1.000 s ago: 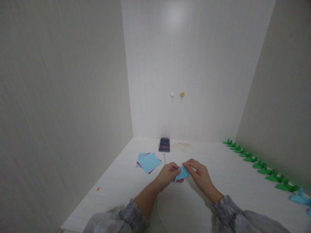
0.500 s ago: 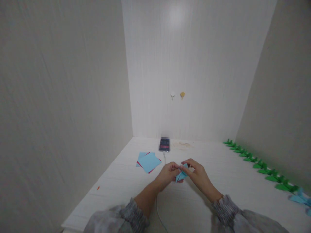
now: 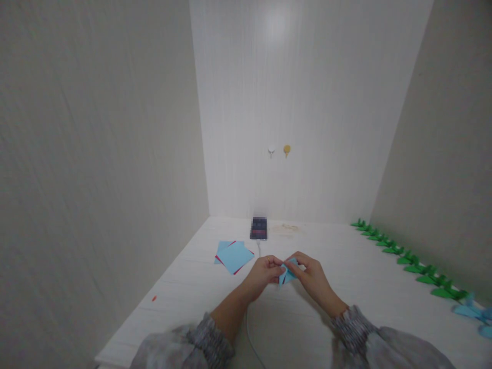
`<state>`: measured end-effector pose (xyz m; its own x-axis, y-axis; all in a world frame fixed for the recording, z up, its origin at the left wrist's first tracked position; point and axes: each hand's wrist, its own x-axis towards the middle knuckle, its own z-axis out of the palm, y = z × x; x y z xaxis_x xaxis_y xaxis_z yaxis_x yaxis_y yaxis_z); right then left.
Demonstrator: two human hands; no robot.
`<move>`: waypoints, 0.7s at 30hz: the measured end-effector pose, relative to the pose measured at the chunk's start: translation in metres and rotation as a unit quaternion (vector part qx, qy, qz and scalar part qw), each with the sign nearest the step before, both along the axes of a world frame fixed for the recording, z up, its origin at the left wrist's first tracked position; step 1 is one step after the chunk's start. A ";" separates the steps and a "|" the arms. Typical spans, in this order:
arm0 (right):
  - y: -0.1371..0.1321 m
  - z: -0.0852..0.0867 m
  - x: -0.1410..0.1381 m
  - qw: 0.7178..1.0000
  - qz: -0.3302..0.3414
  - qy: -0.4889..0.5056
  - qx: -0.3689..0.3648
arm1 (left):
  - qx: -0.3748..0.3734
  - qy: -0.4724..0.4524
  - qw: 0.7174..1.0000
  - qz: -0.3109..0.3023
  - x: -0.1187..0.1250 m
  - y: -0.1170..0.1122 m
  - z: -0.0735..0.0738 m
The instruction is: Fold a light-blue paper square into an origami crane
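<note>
Between my two hands is a small folded piece of light blue origami paper (image 3: 286, 276), with a dark slit showing in its lower part. My left hand (image 3: 266, 274) pinches its left side with thumb and fingers. On the other side, my right hand (image 3: 308, 271) grips the upper right edge, thumb on top. The fingertips of both hands meet near the top of the paper and hide part of it. To the left of my hands lies a loose pile of square blue and red paper sheets (image 3: 235, 257).
A phone (image 3: 259, 228) stands at the back, its white cable (image 3: 249, 333) running forward under my left arm. Several green folded paper figures (image 3: 405, 260) line the right side, with blue ones (image 3: 469, 310) nearest. An orange scrap (image 3: 154, 298) lies at left. Two hooks (image 3: 287, 149) hang on the wall.
Both hands stay on the blue paper, which has tilted slightly. The left fingers that showed beneath it have drawn up. The whole view has shifted a little.
</note>
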<state>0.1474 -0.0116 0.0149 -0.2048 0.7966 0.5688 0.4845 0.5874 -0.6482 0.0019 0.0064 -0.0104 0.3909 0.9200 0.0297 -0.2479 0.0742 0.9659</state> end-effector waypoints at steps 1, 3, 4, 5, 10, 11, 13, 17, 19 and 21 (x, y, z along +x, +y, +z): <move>0.000 0.000 0.000 1.000 0.003 -0.002 -0.001 | 0.001 -0.001 1.000 -0.001 0.000 0.000 -0.001; 0.000 0.000 -0.001 1.000 0.009 -0.007 -0.002 | 0.003 -0.004 1.000 -0.004 0.000 0.001 -0.002; 0.000 -0.001 -0.001 1.000 0.011 -0.008 -0.001 | 0.003 -0.007 1.000 -0.004 0.000 0.002 -0.002; 0.000 -0.001 -0.001 1.000 0.013 -0.010 0.000 | 0.002 -0.009 1.000 -0.002 0.000 0.002 -0.002; 0.000 -0.001 0.000 1.000 0.017 -0.004 0.002 | -0.011 -0.010 1.000 0.012 0.000 0.003 -0.002; 0.000 -0.001 -0.001 1.000 0.018 -0.002 0.000 | -0.013 -0.013 1.000 0.011 -0.001 0.002 -0.002; 0.000 0.000 -0.001 1.000 0.025 0.000 -0.006 | -0.016 -0.018 1.000 0.008 -0.001 0.001 -0.001; -0.002 0.001 -0.002 0.999 0.048 -0.006 -0.014 | -0.023 -0.003 1.000 -0.016 -0.002 -0.003 0.001; -0.002 0.002 -0.002 0.998 0.063 -0.013 -0.017 | -0.021 0.005 1.000 -0.018 -0.002 -0.003 0.001; -0.002 0.001 -0.002 0.998 0.067 -0.012 -0.016 | -0.017 0.004 1.000 -0.006 -0.002 -0.003 0.001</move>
<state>0.1450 -0.0135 0.0163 -0.3243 0.7784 0.5375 0.4182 0.6276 -0.6567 -0.0004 0.0035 -0.0092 0.4011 0.9160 -0.0046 -0.2387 0.1093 0.9649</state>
